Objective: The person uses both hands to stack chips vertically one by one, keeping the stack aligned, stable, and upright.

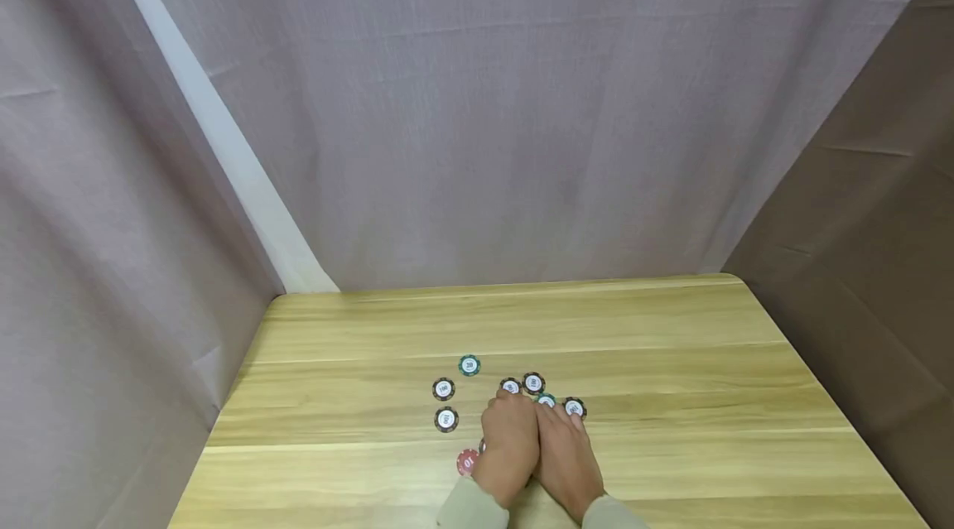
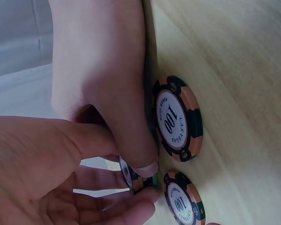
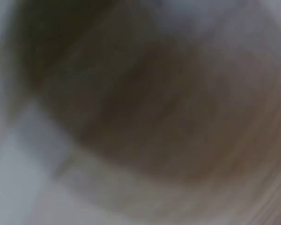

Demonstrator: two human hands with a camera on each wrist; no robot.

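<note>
Side by side, the left hand (image 1: 510, 442) and right hand (image 1: 570, 459) touch low over the table (image 1: 335, 396). In the left wrist view, the left hand (image 2: 47, 164) has its fingers around an orange-black chip (image 2: 139, 182) with a green edge beside it. The right hand (image 2: 103, 79) reaches in from the top, its thumb lying against those chips; its other fingers are mostly hidden. A teal chip (image 1: 546, 400) and two dark chips, one (image 1: 510, 385) ahead of the left hand and one (image 1: 575, 406) at the right fingertips, lie partly covered. The right wrist view is blurred.
Left of the hands lie a teal chip (image 1: 469, 365), two dark chips (image 1: 443, 389) and a red chip (image 1: 467, 462). Another dark chip (image 1: 533, 383) lies ahead of them. Grey curtains (image 1: 484, 115) stand behind the table, with brown cloth (image 1: 879, 206) on the right.
</note>
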